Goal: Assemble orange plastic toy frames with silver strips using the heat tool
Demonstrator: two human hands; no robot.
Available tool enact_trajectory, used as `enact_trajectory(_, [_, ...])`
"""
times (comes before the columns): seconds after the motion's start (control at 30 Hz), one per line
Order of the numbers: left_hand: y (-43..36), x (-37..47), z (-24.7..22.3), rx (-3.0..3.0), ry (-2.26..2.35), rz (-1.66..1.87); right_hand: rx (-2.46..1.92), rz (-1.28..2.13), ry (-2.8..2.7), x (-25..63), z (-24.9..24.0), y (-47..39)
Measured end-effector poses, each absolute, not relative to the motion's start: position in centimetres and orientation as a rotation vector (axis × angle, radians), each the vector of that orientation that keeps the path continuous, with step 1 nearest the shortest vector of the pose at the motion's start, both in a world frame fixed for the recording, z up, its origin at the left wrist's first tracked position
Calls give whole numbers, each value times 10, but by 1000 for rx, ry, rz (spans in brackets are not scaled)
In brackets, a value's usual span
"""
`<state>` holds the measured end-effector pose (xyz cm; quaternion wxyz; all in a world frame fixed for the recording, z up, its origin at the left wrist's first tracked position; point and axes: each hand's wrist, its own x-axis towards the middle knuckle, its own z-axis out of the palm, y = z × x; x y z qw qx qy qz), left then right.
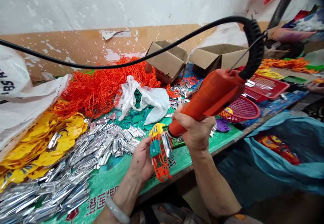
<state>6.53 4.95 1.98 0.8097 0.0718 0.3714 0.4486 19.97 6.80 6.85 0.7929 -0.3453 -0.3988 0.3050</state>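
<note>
Left hand fingers pinch plastic assembly along its left side; right hand fingers wrapped round red corded driver, nose at assembly's upper end

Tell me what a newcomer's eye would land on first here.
Likely the thick orange-red power tool, slanting right of centre in the right hand, its lower end close to the small yellow, green and orange plastic assembly in the left hand. Next, the tangled bright-orange plastic frames heaped at back left, and the shiny silver strips spread nearer the camera.
</note>
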Motion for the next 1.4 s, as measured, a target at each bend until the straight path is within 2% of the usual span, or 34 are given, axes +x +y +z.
enact_trajectory(0.4, [72, 69, 11, 150, 928, 909, -682, 609, -895, 212, 80, 65])
enact_trajectory(0.7, [37, 15, 16, 309, 1144, 1124, -808, 605, -914, 221, 53, 71])
enact_trajectory(1.03, [2, 17, 3, 433, 1172, 967, -849, 640, -934, 222, 41, 70])
enact_trajectory(1.4, [-1, 22, -5, 416, 1190, 896, -850, 636, -977, 220, 30, 70])
